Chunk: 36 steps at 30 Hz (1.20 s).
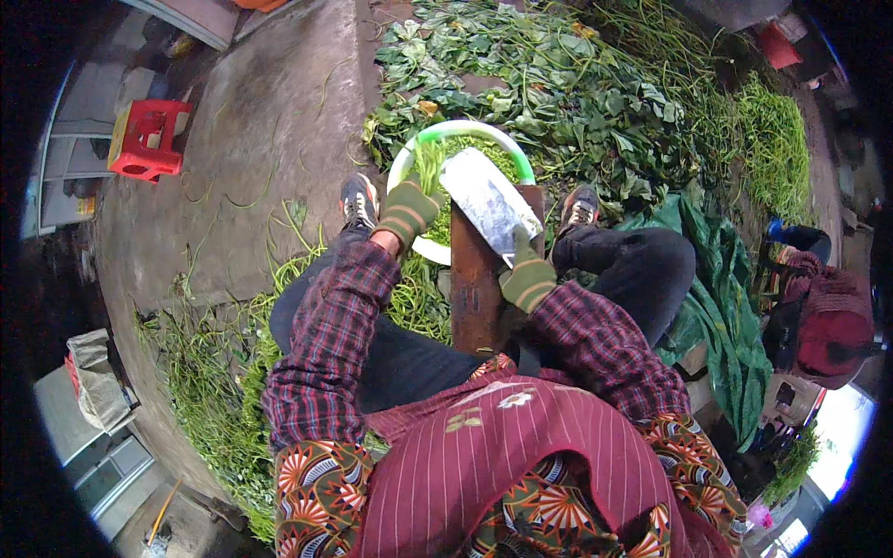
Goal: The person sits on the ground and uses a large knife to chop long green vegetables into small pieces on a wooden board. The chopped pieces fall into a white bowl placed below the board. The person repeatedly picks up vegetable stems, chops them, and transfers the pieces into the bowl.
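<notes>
My left hand [410,209], in a green striped knit glove, grips a bunch of green stems [429,166] over the left part of a round white-and-green tub [460,127]. A similar glove covers my right hand [529,273], closed on the handle of a broad cleaver [492,201]. Its wide blade slants up and left across the far end of a brown wooden board [476,300], which runs from near my lap to the tub. Chopped green pieces [441,227] lie inside the tub. Most of the cleaver's handle is hidden by my right hand.
Leafy vines [530,77] cover the ground beyond the tub. More green stems [209,390] lie at my left, and a heap [774,146] at far right. A green tarp [725,314] is beside my right knee. A red plastic stool [150,139] stands left; another person [830,314] sits right.
</notes>
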{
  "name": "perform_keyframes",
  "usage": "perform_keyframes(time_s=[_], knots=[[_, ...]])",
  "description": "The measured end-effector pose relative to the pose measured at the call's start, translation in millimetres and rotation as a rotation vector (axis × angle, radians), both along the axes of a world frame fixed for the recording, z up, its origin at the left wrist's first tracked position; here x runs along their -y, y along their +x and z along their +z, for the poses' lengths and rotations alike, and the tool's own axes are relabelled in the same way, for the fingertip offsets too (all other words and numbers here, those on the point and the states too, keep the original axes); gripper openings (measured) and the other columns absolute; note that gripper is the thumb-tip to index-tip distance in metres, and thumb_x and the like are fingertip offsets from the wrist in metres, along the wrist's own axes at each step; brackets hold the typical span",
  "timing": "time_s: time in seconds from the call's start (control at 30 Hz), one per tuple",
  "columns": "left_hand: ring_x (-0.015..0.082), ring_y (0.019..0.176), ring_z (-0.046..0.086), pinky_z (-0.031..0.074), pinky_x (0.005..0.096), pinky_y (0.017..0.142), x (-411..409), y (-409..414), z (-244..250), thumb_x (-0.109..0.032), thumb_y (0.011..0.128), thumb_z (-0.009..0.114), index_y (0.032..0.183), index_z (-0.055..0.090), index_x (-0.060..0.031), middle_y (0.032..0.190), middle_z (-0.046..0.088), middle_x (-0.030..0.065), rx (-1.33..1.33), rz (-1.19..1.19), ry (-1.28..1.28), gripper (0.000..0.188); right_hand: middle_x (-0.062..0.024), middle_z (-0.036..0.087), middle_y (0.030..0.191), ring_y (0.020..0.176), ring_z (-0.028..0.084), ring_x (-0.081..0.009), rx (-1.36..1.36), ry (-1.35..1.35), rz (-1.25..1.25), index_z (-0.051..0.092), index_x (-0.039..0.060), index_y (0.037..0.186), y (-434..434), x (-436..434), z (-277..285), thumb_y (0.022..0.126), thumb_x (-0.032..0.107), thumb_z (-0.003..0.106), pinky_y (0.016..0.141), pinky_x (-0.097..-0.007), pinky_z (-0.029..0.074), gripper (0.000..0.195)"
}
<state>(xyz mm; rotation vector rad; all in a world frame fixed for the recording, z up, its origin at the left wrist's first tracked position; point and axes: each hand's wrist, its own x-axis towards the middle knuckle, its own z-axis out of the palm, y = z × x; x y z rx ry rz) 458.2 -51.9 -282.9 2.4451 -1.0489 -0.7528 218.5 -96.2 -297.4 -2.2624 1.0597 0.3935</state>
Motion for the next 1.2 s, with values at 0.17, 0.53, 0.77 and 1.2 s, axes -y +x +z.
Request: perform_keyframes(time_s=[0.17, 0.53, 0.77, 1.2], knots=[[0.025, 0.073, 0.059, 0.046, 0.0347, 0.066, 10, -3, -5, -0.03, 0.07, 0.062, 0.098, 0.057, -0.0029, 0.084, 0.062, 0.0138, -0.409, 0.191, -0.007, 0.039, -0.0151, 0.056, 0.092, 0.078, 0.057, -0.0305, 0.676, -0.135, -0.266, 0.036, 0.0071, 0.115, -13, 30, 6, 0.07, 0.008, 0.057, 0.066, -0.0372, 0.045, 0.05], [0.0247, 0.072, 0.058, 0.045, 0.0343, 0.065, -6, -38, -46, -0.036, 0.068, 0.06, 0.094, 0.059, -0.0036, 0.08, 0.061, 0.0141, -0.515, -0.202, 0.233, 0.042, 0.0003, 0.048, 0.069, 0.058, 0.043, -0.0062, 0.945, 0.108, -0.153, 0.045, 0.0042, 0.111, -8, 32, 68, 0.076, 0.001, 0.051, 0.052, -0.0205, 0.038, 0.036], [0.0237, 0.072, 0.057, 0.044, 0.0322, 0.065, -1, -46, -27, -0.031, 0.068, 0.059, 0.091, 0.059, 0.0024, 0.079, 0.06, 0.0126, -0.731, 0.052, 0.328, 0.041, -0.0175, 0.057, 0.078, 0.069, 0.059, -0.0331, 0.67, 0.153, -0.029, 0.039, 0.0117, 0.111, -20, 31, 40, 0.073, 0.005, 0.056, 0.056, -0.036, 0.046, 0.041], [0.0299, 0.083, 0.056, 0.043, 0.0351, 0.073, 0, -41, -5, -0.033, 0.07, 0.057, 0.093, 0.059, 0.0027, 0.09, 0.059, 0.0186, -0.584, -0.089, 0.356, 0.043, -0.0181, 0.058, 0.073, 0.069, 0.055, -0.039, 0.553, 0.207, 0.026, 0.041, 0.013, 0.103, 8, 48, 17, 0.076, 0.019, 0.055, 0.057, -0.0423, 0.044, 0.031]])
